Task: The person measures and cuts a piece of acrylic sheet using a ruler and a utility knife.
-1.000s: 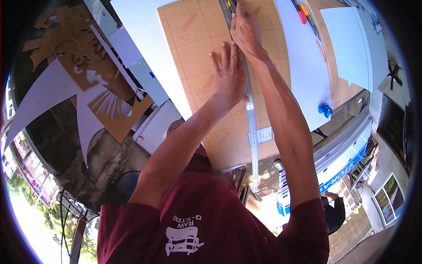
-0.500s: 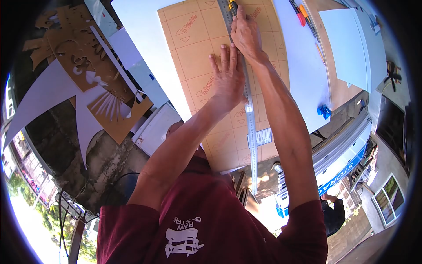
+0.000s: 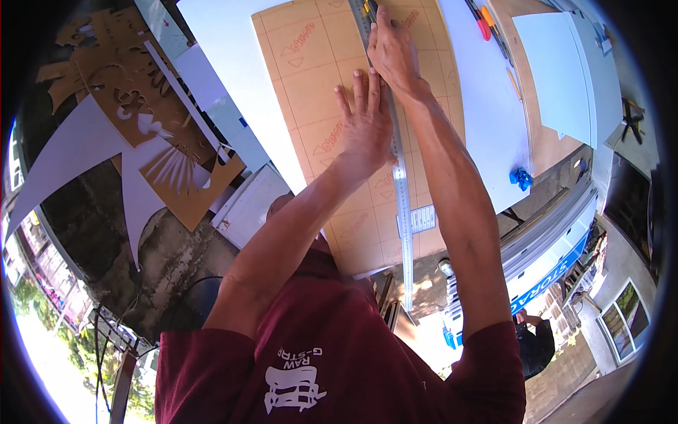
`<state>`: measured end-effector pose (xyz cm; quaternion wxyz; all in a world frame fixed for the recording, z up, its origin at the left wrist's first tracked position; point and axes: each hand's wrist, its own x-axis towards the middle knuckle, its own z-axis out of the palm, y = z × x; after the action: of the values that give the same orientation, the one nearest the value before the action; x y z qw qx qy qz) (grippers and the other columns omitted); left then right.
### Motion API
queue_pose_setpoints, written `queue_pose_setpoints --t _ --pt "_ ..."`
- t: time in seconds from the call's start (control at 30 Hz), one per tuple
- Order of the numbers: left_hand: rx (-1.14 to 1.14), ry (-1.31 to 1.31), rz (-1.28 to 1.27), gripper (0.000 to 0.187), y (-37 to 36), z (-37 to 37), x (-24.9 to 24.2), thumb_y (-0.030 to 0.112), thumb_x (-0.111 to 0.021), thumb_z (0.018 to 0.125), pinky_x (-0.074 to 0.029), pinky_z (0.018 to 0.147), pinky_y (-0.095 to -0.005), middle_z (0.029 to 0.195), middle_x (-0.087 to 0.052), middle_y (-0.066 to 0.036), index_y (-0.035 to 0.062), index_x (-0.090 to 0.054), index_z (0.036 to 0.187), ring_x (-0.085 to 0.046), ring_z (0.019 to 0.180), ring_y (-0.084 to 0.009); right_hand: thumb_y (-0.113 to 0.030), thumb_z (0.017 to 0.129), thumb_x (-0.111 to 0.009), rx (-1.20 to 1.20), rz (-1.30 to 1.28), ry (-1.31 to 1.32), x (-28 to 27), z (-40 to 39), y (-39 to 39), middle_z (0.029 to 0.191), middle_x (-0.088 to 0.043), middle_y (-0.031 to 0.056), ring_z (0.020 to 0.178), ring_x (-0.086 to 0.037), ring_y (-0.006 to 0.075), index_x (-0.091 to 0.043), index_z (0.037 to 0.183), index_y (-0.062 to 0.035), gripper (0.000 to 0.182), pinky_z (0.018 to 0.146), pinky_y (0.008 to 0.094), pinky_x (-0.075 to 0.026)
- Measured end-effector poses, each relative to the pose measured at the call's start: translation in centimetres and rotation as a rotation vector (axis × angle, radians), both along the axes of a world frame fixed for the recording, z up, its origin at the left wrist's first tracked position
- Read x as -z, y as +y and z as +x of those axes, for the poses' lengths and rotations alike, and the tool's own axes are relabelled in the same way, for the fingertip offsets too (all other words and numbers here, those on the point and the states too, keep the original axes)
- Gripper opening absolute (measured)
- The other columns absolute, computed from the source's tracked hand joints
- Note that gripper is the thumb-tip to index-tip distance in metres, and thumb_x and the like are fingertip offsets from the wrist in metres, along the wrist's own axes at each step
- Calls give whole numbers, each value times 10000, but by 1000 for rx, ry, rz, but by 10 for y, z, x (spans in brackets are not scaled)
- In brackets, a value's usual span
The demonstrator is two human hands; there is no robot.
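Observation:
A brown paper-faced sheet (image 3: 321,92) with red printed lettering and grid lines lies in front of me. A long metal ruler (image 3: 403,212) runs lengthwise across it, its near end past the sheet's edge. My left hand (image 3: 367,131) lies flat with fingers spread, pressing on the sheet and the ruler's left edge. At the far part of the ruler, my right hand (image 3: 393,53) is closed around a yellow and black utility knife (image 3: 370,10). Its blade tip cannot be made out. A white label (image 3: 422,220) sits partly beside the ruler.
White board (image 3: 487,134) lies under the brown sheet. Red- and orange-handled tools (image 3: 487,21) and a crumpled blue item (image 3: 521,179) rest to the right. Cut brown and white offcuts (image 3: 120,106) are piled at left. Another person in dark clothing (image 3: 535,346) is at lower right.
My right hand and the knife have shifted very slightly toward the far end of the ruler. My left hand stays in place on the sheet.

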<state>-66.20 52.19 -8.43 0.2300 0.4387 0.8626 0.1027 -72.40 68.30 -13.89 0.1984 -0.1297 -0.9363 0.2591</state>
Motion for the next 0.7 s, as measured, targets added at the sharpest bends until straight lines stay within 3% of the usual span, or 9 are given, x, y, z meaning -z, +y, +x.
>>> queue_pose_setpoints --t 0.1,0.23,0.4,0.5,0.6,0.7 --pt "-2 17 0 1456 0 0 0 517 -992 465 -141 1177 -754 1669 -118 -289 -107 -266 1562 -100 1545 -513 -82 994 -526 -30 66 126 5 -8 3 796 -613 311 683 -627 451 -440 1395 147 470 622 531 -487" --pt "-16 -39 8 1573 1 0 2 474 -1022 396 -175 1167 -768 1676 -41 -283 -126 -167 1573 -50 1546 -513 -115 996 -539 79 123 -34 1 -11 7 791 -618 294 697 -634 462 -467 1377 113 449 675 554 -512" --pt "-18 -24 20 1572 2 1 6 475 -1021 397 -165 1175 -764 1682 -52 -274 -120 -168 1575 -52 1550 -504 -118 998 -523 22 173 0 6 -12 16 831 -649 290 740 -651 482 -486 1358 88 416 740 581 -534" --pt "-8 -5 13 1483 2 -1 4 493 -1006 442 -144 1180 -756 1677 -91 -282 -100 -243 1567 -75 1548 -512 -99 990 -511 50 30 -204 -18 -15 10 885 -672 298 793 -671 487 -499 1338 73 389 805 610 -529" --pt "-4 -2 3 1438 0 -1 2 496 -998 467 -139 1186 -747 1673 -113 -286 -89 -275 1565 -90 1549 -509 -83 979 -506 103 -113 -282 -40 -15 1 923 -689 294 851 -682 489 -508 1320 60 370 830 597 -533" --pt "-5 5 -2 1441 0 0 2 490 -999 464 -150 1189 -740 1670 -124 -284 -87 -272 1566 -100 1549 -501 -81 991 -498 67 71 -249 -24 -14 8 944 -679 300 871 -681 477 -498 1346 59 381 795 550 -541"
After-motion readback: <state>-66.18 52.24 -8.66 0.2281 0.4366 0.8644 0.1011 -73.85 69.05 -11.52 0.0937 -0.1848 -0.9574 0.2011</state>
